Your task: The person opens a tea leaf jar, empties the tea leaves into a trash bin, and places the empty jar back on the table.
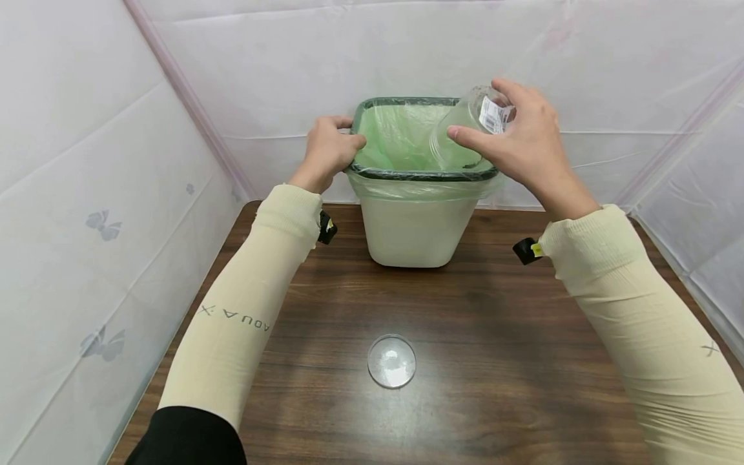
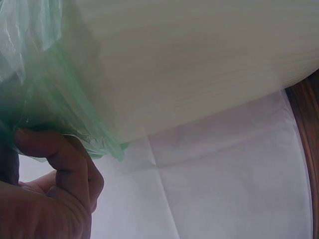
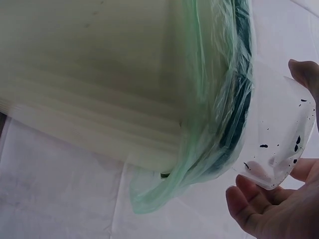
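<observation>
A cream-white trash bin point(image 1: 415, 229), lined with a green plastic bag point(image 1: 395, 139), stands at the back of the table. At its left corner my left hand point(image 1: 329, 147) grips the bagged rim, with the thumb on the inner side. My right hand point(image 1: 530, 132) holds a clear plastic cup point(image 1: 465, 119) by its sides, tilted mouth-down over the right part of the bin. A white barcode label point(image 1: 494, 115) is stuck on the cup. Dark specks point(image 3: 297, 142) cling inside the cup in the right wrist view. The left wrist view shows the fingers point(image 2: 75, 172) at the bag's folded edge.
A clear round lid point(image 1: 392, 363) lies on the dark wooden table point(image 1: 325, 310) in front of the bin. White sheeting point(image 1: 279, 71) hangs behind the bin and along both sides of the table.
</observation>
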Demonstrator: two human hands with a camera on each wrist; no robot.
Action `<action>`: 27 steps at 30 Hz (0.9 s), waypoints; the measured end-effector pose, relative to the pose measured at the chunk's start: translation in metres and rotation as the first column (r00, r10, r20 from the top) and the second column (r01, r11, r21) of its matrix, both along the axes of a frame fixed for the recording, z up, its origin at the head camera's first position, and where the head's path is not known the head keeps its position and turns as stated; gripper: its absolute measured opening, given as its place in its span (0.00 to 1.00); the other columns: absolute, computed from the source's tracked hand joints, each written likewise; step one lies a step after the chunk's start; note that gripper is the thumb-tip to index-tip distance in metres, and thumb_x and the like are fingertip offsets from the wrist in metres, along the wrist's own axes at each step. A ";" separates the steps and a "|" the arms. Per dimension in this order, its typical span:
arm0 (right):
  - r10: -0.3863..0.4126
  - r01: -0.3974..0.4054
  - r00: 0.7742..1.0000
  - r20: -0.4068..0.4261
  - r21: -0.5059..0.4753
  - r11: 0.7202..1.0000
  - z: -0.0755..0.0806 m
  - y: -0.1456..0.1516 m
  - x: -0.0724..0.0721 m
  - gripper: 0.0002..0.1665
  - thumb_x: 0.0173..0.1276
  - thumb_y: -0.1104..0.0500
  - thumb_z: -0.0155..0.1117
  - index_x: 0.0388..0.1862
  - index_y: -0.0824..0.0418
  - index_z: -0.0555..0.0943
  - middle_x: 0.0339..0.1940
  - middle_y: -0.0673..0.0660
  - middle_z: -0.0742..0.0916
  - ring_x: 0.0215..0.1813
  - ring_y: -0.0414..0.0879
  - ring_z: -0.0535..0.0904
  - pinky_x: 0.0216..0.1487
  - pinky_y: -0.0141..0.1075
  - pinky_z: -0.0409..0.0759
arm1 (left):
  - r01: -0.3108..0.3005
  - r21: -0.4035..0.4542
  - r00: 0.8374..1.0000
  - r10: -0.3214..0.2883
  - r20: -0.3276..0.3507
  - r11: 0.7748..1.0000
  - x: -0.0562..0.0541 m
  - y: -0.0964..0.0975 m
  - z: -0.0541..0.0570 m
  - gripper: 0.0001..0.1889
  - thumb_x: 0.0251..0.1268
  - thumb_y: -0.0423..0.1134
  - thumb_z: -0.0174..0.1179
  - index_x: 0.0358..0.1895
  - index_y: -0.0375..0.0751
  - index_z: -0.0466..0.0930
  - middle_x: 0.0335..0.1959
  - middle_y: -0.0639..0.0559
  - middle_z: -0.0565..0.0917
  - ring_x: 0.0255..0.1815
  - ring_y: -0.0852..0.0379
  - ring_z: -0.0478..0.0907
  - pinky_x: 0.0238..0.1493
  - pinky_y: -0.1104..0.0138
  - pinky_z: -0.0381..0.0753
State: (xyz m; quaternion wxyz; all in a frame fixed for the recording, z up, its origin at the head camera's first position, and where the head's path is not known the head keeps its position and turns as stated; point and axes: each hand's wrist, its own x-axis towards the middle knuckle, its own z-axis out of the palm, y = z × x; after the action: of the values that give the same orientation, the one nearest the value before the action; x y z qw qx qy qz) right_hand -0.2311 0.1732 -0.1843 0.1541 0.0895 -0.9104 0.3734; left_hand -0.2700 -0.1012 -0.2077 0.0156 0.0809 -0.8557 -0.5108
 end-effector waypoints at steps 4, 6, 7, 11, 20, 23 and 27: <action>0.005 -0.005 1.000 0.012 0.011 1.000 0.002 0.000 0.001 0.57 0.54 0.30 0.73 0.80 0.46 0.64 0.73 0.54 0.74 0.70 0.52 0.65 0.68 0.49 0.60 | -0.001 -0.004 1.000 0.001 0.000 1.000 0.000 0.001 0.000 0.27 0.70 0.34 0.58 0.73 0.45 0.71 0.65 0.49 0.74 0.38 0.62 0.78 0.40 0.69 0.82; 0.008 -0.008 1.000 0.016 0.019 1.000 0.003 0.000 0.001 0.57 0.54 0.30 0.73 0.79 0.45 0.64 0.73 0.53 0.74 0.73 0.51 0.62 0.71 0.48 0.57 | 0.000 -0.004 1.000 0.000 0.000 1.000 0.000 0.002 0.000 0.27 0.70 0.34 0.58 0.73 0.45 0.71 0.64 0.49 0.74 0.37 0.62 0.78 0.39 0.69 0.83; 0.009 -0.010 1.000 0.019 0.026 1.000 0.004 0.000 0.001 0.57 0.54 0.30 0.73 0.79 0.45 0.64 0.73 0.53 0.74 0.74 0.51 0.61 0.72 0.48 0.56 | 0.001 -0.003 1.000 -0.001 0.000 1.000 0.000 0.002 0.000 0.27 0.70 0.34 0.58 0.73 0.45 0.71 0.64 0.49 0.74 0.37 0.62 0.78 0.39 0.69 0.83; 0.015 -0.017 1.000 0.027 0.052 0.998 0.007 -0.001 -0.001 0.57 0.54 0.30 0.72 0.80 0.47 0.64 0.73 0.54 0.74 0.78 0.52 0.56 0.74 0.47 0.54 | 0.009 0.014 1.000 -0.009 -0.002 1.000 0.000 0.003 0.000 0.27 0.70 0.34 0.59 0.72 0.45 0.71 0.61 0.48 0.76 0.35 0.62 0.79 0.37 0.69 0.83; 0.022 -0.032 0.996 0.091 0.109 0.994 0.011 -0.001 -0.002 0.58 0.55 0.30 0.71 0.81 0.46 0.60 0.73 0.58 0.70 0.78 0.58 0.52 0.71 0.53 0.59 | 0.024 0.022 1.000 -0.024 -0.003 0.999 0.000 0.004 -0.001 0.28 0.70 0.35 0.58 0.73 0.45 0.71 0.61 0.49 0.77 0.33 0.62 0.80 0.34 0.69 0.83; 0.022 -0.031 0.996 0.087 0.106 0.994 0.011 -0.002 -0.002 0.58 0.55 0.30 0.71 0.81 0.46 0.61 0.73 0.58 0.71 0.78 0.57 0.53 0.71 0.53 0.59 | 0.024 0.014 1.000 -0.024 0.000 1.000 0.000 0.003 -0.001 0.28 0.70 0.36 0.58 0.74 0.47 0.70 0.62 0.49 0.76 0.33 0.62 0.79 0.33 0.70 0.83; 0.027 -0.033 0.997 0.068 0.090 0.995 0.009 -0.003 -0.001 0.57 0.55 0.31 0.72 0.80 0.46 0.63 0.72 0.58 0.72 0.76 0.55 0.57 0.70 0.51 0.60 | 0.028 0.014 1.000 -0.028 0.007 1.000 0.001 0.001 -0.001 0.29 0.70 0.37 0.57 0.75 0.48 0.69 0.63 0.49 0.76 0.30 0.63 0.78 0.32 0.70 0.83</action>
State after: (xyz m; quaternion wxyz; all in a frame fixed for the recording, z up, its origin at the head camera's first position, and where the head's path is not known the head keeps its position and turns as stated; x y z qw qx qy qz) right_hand -0.2320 0.1702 -0.1749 0.1137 0.0977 -0.9297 0.3364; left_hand -0.2690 -0.1005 -0.2083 0.0047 0.0709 -0.8531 -0.5168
